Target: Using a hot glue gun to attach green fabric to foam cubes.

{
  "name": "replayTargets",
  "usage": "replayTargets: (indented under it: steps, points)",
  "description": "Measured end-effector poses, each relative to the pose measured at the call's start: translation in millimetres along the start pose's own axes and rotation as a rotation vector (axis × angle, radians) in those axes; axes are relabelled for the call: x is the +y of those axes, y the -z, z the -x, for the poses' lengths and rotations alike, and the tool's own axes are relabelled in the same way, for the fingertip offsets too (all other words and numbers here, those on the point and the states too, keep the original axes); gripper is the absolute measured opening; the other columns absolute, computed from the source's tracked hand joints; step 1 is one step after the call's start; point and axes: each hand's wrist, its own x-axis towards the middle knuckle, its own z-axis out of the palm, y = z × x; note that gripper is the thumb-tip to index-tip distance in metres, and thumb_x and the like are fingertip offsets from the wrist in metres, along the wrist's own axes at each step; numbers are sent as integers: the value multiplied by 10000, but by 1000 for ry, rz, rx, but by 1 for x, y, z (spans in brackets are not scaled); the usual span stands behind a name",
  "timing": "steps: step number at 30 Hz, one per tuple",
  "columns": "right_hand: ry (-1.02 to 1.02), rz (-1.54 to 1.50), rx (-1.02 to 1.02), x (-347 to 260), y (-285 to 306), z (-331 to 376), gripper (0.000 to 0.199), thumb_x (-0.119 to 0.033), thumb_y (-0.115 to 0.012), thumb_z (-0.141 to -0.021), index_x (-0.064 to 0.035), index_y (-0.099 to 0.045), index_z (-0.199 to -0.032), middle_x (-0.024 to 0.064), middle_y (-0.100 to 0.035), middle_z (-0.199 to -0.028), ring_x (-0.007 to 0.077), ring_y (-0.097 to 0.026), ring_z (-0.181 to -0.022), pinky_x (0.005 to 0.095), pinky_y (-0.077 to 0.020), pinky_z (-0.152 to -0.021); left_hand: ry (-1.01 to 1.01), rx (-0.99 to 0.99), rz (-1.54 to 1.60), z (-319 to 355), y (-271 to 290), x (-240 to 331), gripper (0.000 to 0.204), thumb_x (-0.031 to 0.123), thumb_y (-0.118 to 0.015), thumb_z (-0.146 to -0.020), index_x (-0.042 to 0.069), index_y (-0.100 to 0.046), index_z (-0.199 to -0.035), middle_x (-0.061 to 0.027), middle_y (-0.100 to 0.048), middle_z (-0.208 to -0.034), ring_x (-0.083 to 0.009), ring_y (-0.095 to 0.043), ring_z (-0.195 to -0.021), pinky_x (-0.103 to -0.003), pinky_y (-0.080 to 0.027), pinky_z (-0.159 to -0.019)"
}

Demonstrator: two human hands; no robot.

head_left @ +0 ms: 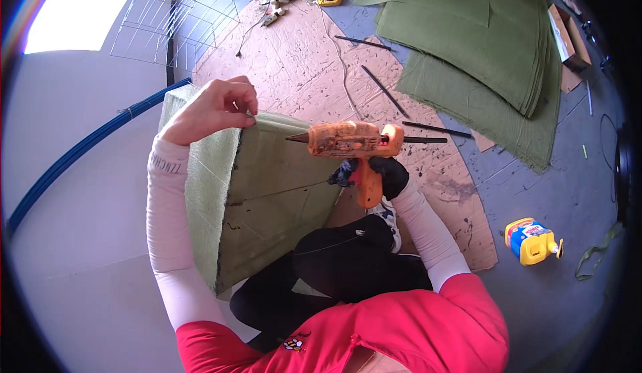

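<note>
One olive-green fabric box (274, 165) stands by black-trousered legs (361, 259): bare left hand (217, 111) pinches at its top corner, black-gloved right hand (393, 176) clasps an orange glue gun (344, 140). Gluing seems in hand; next calls for steady aim.

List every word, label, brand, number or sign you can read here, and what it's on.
White left sleeve: dark capital letters at the cuff; I don't copy out wording or brands.
Orange glue gun: side markings, too small and grimy to read.
Yellow container: blue-and-red label, print too small to read.
Red top: a bee picture, no readable words.
I can make out no other lettering.
</note>
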Motion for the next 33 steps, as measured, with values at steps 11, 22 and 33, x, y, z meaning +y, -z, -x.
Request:
replayTargets:
  steps: [11,22,33]
  points:
    - [83,75,-12,15,29,17,621,-336,-649,-774,-15,-413,-1250,122,-537,-1126,248,-555,-998,386,-465,-882,-178,793,-126,61,-38,10,279,32,-633,-753,9,-594,-1028,-55,-585,-1006,-149,-592,-849,-243,-478,-752]
    - [26,356,193,39,-12,79,616,-567,-548,-783,-43,-466,-1097,70,-545,-866,200,-540,-718,337,-470,-665,183,1568,-325,226,-211,3,144,-20,-697,-694,22,-651,-824,-82,-610,-779,-193,-587,-684,-269,-468,-625]
    - [34,335,109,44,-29,127,536,-483,-603,-780,-59,-463,-1076,58,-532,-858,209,-545,-778,388,-459,-821,348,1305,-360,143,-180,-20,541,84,-711,-648,116,-532,-1158,-37,-567,-971,-220,-530,-982,-331,-444,-842]
